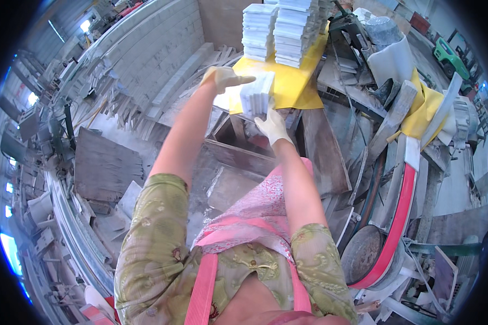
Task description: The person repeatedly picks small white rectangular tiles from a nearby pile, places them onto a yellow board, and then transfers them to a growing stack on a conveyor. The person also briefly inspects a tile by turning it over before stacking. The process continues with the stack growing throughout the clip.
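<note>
Both my hands wear pale work gloves and hold a small bundle of white stone tiles point(257, 95) in the air. My left hand point(224, 77) presses flat on the bundle's upper left side. My right hand point(273, 125) supports it from below on the right. The bundle hangs just in front of a yellow sheet point(294, 86). On that sheet stand two tall stacks of white tiles point(284, 30).
A wooden box frame point(238, 154) sits below my hands. A round wheel with a red rim point(393, 233) stands at the right beside stone slabs. Long pale stone strips point(146, 59) lie at the upper left. Rubble and offcuts cover the floor at the left.
</note>
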